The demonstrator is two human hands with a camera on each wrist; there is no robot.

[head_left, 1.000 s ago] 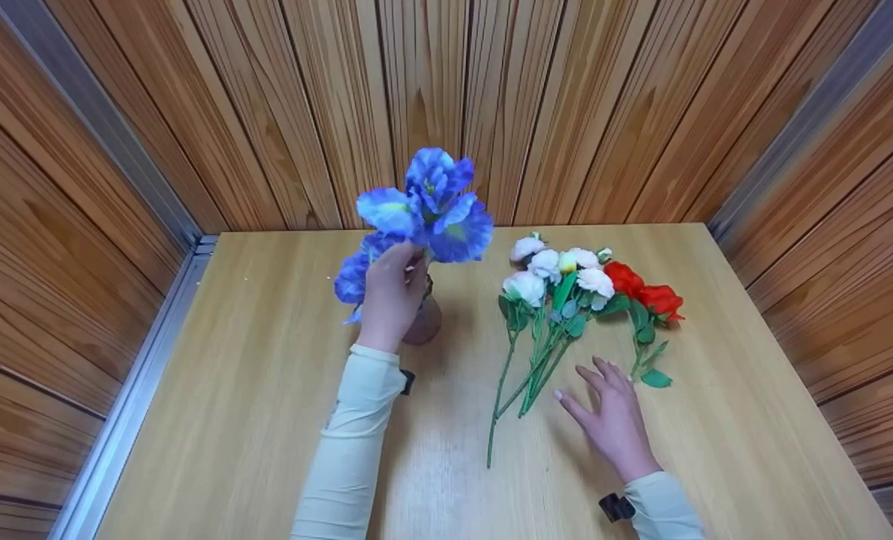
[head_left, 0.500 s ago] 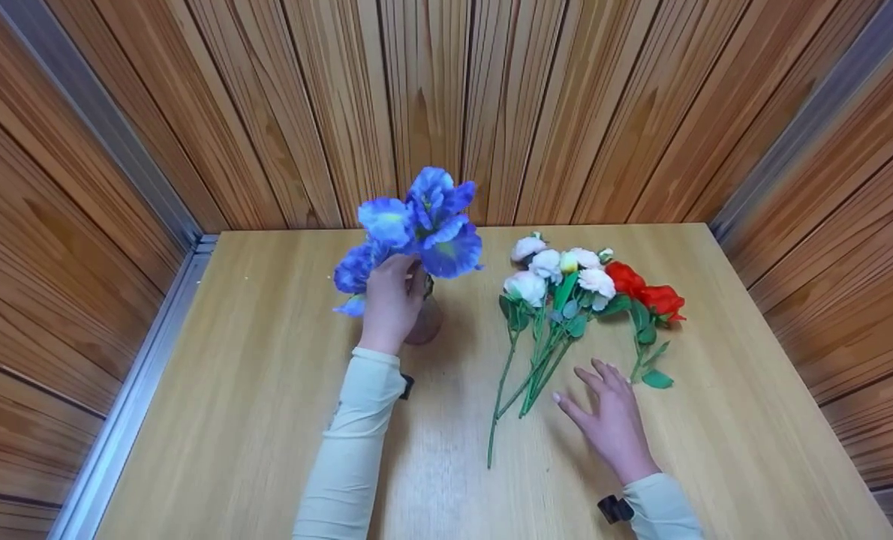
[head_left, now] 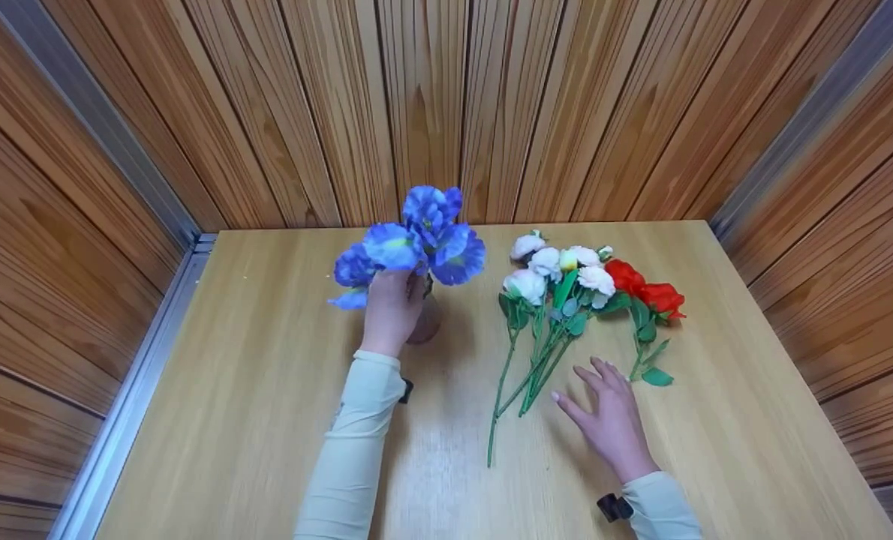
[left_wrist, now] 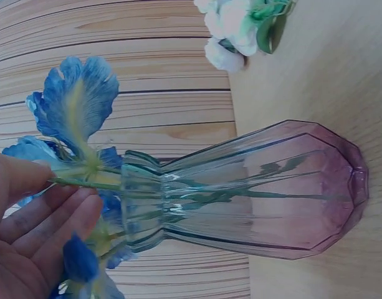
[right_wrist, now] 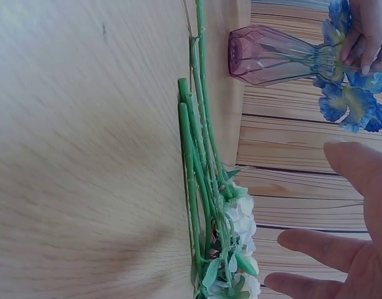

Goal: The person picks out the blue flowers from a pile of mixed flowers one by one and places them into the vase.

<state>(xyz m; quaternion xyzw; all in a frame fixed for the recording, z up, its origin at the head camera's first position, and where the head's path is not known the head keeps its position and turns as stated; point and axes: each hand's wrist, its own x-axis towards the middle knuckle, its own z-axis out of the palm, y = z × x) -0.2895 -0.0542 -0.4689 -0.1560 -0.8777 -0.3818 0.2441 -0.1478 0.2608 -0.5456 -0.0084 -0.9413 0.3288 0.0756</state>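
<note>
My left hand (head_left: 394, 311) pinches the green stem (left_wrist: 91, 183) of a blue iris (head_left: 454, 251) between thumb and fingers, just above the mouth of a glass vase (left_wrist: 259, 190). That stem runs down into the vase, which is faceted, bluish at the neck and pink toward its base. Another blue iris (head_left: 353, 266) leans out on the left side; its lower part is hidden behind the hand. In the head view the hand covers most of the vase. My right hand (head_left: 610, 420), fingers spread and holding nothing, is over the table near the stems of the white flowers (head_left: 544, 270).
White flowers with long green stems (right_wrist: 203, 143) lie on the wooden table (head_left: 251, 420), right of the vase. Beside them lie red flowers (head_left: 645, 289) with green leaves. Wood-plank walls (head_left: 431, 105) enclose the table at the back and sides.
My left hand has lowered the blue iris, so its bloom sits closer to the vase mouth. The right hand and the flowers on the table have stayed in place.
</note>
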